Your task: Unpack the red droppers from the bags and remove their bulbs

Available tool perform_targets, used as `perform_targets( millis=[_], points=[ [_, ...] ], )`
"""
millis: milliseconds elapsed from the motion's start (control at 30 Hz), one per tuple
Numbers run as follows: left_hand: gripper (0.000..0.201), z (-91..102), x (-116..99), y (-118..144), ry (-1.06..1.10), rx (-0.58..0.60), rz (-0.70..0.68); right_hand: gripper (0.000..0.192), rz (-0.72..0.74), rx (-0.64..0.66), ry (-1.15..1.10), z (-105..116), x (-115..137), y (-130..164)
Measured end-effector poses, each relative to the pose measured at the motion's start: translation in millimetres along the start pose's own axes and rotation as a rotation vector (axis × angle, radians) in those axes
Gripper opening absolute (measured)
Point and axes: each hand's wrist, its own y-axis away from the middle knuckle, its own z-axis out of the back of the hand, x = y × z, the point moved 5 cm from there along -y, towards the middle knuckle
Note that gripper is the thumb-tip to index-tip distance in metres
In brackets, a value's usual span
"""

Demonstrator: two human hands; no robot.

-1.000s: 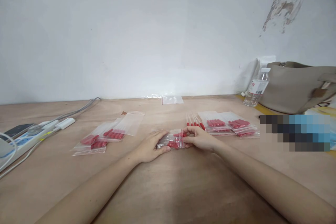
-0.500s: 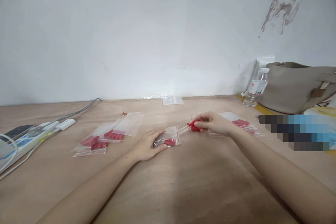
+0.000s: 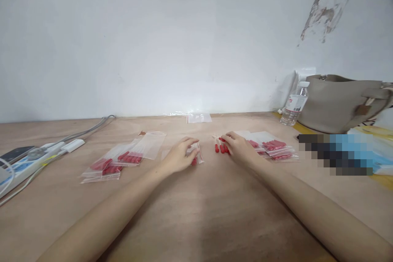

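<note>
My left hand hovers over a small clear zip bag with red pieces inside, thumb and fingers apart. The hand covers most of this bag. To the right, my right hand reaches down with its fingers stretched out over several thin pale sticks with red ends, which lie loose on the table. Its fingertips touch or nearly touch them, and some are hidden beneath the hand. Beyond my right wrist lie filled zip bags with red ends showing through.
More filled bags and a flat clear zip bag lie at left. Another bag rests by the wall. A power strip with cables is far left. A water bottle and grey handbag stand at right.
The red-ended sticks bunched in my right hand now lie spread on the table under its fingers. My left hand has lifted off the bag and its fingers have parted.
</note>
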Motion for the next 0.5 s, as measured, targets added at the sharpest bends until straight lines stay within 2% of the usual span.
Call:
perform_targets(
  millis=[100, 133, 300, 500],
  points=[
    [0.036, -25.3, 4.6, -31.0, 0.225, 0.110, 0.238, 0.029, 0.043, 0.060, 0.042, -8.3, 7.4, 4.7],
    [0.034, -33.5, 5.9, -41.1, 0.251, 0.118, 0.268, 0.029, 0.052, 0.067, 0.043, -10.0, 8.6, 5.3],
    [0.036, -66.9, 14.8, -74.2, 0.344, 0.145, 0.366, 0.028, 0.066, 0.058, 0.008, -16.2, 8.0, 4.7],
    [0.030, -82.7, 12.0, -84.7, 0.445, 0.234, 0.444, 0.024, 0.020, -0.084, 0.130, -9.2, 4.8, 5.2]
  ],
)
